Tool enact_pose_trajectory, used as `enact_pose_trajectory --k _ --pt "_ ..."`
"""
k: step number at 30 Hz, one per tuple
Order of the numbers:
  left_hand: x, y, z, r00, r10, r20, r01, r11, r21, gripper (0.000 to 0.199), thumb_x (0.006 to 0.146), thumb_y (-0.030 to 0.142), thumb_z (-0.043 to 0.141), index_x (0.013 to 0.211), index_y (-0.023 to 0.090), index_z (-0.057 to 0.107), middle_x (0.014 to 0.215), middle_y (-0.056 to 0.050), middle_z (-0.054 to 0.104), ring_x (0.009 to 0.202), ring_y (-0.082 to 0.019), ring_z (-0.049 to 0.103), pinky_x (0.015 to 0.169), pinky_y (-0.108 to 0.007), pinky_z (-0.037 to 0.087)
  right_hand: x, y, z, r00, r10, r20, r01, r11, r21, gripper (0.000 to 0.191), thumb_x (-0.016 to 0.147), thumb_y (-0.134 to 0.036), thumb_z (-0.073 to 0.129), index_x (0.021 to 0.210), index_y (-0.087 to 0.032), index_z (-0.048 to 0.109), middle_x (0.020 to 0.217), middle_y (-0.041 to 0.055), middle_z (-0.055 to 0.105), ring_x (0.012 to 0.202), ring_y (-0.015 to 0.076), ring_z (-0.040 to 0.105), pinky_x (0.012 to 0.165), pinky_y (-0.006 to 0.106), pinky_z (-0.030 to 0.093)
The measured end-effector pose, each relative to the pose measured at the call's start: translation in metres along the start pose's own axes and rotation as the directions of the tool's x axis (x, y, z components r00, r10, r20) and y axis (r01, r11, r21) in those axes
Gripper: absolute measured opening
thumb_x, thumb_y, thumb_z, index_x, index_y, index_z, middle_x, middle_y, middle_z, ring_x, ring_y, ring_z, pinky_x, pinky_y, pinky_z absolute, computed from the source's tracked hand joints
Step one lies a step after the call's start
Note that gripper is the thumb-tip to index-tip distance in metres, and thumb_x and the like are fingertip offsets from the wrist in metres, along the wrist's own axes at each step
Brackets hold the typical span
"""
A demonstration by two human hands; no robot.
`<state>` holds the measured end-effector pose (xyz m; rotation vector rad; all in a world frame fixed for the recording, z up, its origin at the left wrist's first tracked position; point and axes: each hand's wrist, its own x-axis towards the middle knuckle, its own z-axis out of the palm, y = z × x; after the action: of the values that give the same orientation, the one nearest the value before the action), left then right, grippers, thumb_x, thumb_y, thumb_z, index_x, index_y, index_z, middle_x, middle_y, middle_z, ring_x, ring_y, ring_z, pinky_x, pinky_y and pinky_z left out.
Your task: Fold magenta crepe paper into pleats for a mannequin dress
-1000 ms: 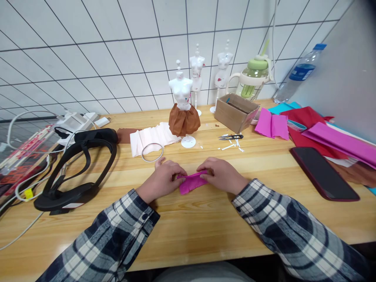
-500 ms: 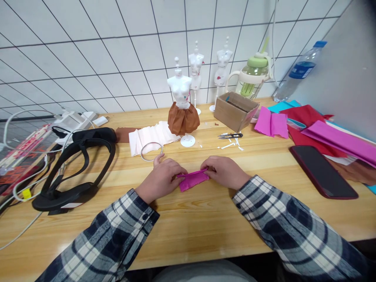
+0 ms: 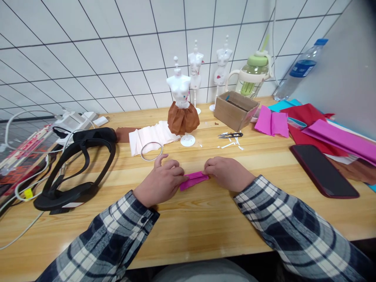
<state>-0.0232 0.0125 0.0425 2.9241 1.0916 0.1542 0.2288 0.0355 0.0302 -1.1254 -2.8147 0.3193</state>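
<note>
A small folded strip of magenta crepe paper (image 3: pixel 194 181) lies on the wooden table in front of me. My left hand (image 3: pixel 163 179) pinches its left end, with the index finger lifted off. At the right end, my right hand (image 3: pixel 227 172) grips the paper's upper edge between thumb and fingers. The fingertips partly hide both ends. Just beyond my left hand is a thin round ring (image 3: pixel 152 151), partly over a pleated pale pink paper (image 3: pixel 151 136). Behind the strip stands a small white dress form (image 3: pixel 179 88) wearing a gathered brown skirt (image 3: pixel 183 118).
Thread snips (image 3: pixel 230 135) lie among white scraps by a cardboard box (image 3: pixel 235 111). Two more dress forms (image 3: pixel 195 70) stand at the wall. To the right are a phone (image 3: pixel 323 171) and coloured paper (image 3: pixel 343 139); to the left, a black head strap (image 3: pixel 76 172) and cables.
The magenta strip looks narrower, its upper edge folded down toward me. My left hand's raised finger stands further out, and my right hand has shifted slightly over the fold.
</note>
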Motion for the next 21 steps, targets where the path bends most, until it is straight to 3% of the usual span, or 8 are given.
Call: enact_pose_trajectory --k 4,8,10,14,16,19,21 --pt "0.001 0.002 -0.006 0.998 0.004 0.055 -0.006 1.0 0.023 0.027 0.081 0.011 0.057 0.095 0.029 0.071 0.09 0.0 0.068 0.101 -0.024 0.052 0.107 -0.058 0.012 -0.003 0.002 -0.004 0.999 0.039 -0.006 -0.039 0.999 0.026 0.033 0.08 -0.004 0.055 0.091 -0.029 0.074 0.101 0.0 0.07 0.091 0.0177 0.062 0.07 0.028 0.041" --pt "0.002 -0.001 -0.008 0.997 -0.005 0.081 0.007 1.0 -0.015 0.03 0.081 0.01 0.057 0.095 0.032 0.071 0.089 -0.001 0.068 0.1 -0.024 0.052 0.106 -0.057 0.014 0.0 0.006 0.001 0.998 0.061 -0.026 -0.058 0.993 0.104 0.029 0.079 -0.007 0.056 0.087 -0.028 0.074 0.099 -0.0003 0.07 0.087 0.0175 0.063 0.069 0.028 0.041" --pt "0.001 -0.005 -0.006 0.998 -0.017 0.068 0.02 0.998 -0.052 0.029 0.086 0.014 0.055 0.1 0.034 0.071 0.091 0.0 0.069 0.1 -0.023 0.053 0.106 -0.056 0.014 0.002 0.006 0.006 0.993 0.088 -0.084 -0.071 0.98 0.183 0.027 0.082 -0.008 0.052 0.09 -0.025 0.072 0.097 -0.0001 0.07 0.087 0.0165 0.063 0.072 0.027 0.043" --pt "-0.003 -0.013 0.0 0.999 -0.048 0.005 0.048 0.992 -0.116 0.029 0.091 0.018 0.049 0.105 0.034 0.07 0.098 -0.001 0.07 0.104 -0.021 0.056 0.107 -0.055 0.011 0.003 0.003 0.01 0.948 0.135 -0.29 -0.049 0.957 0.285 0.033 0.085 -0.01 0.047 0.112 -0.02 0.062 0.104 0.0034 0.068 0.091 0.0165 0.063 0.078 0.028 0.046" --pt "-0.004 -0.016 0.002 0.997 -0.078 -0.016 0.075 0.987 -0.14 0.03 0.092 0.018 0.048 0.106 0.033 0.07 0.1 -0.002 0.07 0.104 -0.021 0.058 0.108 -0.055 0.011 0.001 -0.001 0.009 0.938 0.088 -0.335 0.011 0.959 0.282 0.034 0.083 -0.009 0.048 0.112 -0.02 0.062 0.105 0.0041 0.067 0.091 0.0164 0.062 0.077 0.027 0.046" --pt "-0.005 -0.018 0.005 0.989 -0.144 -0.026 0.136 0.969 -0.205 0.031 0.093 0.019 0.047 0.111 0.033 0.068 0.098 -0.002 0.07 0.101 -0.02 0.059 0.107 -0.053 0.015 0.0 -0.007 0.006 0.964 -0.046 -0.26 0.104 0.972 0.213 0.032 0.078 -0.006 0.05 0.099 -0.022 0.068 0.096 0.0028 0.069 0.088 0.0176 0.062 0.077 0.028 0.046" --pt "-0.005 -0.019 0.007 0.98 -0.195 -0.03 0.182 0.949 -0.257 0.029 0.093 0.02 0.047 0.112 0.032 0.067 0.097 -0.002 0.07 0.099 -0.021 0.06 0.106 -0.051 0.019 0.0 -0.011 0.006 0.982 -0.086 -0.171 0.114 0.98 0.164 0.035 0.078 -0.007 0.05 0.102 -0.024 0.069 0.098 0.0027 0.07 0.09 0.0188 0.063 0.079 0.03 0.047"
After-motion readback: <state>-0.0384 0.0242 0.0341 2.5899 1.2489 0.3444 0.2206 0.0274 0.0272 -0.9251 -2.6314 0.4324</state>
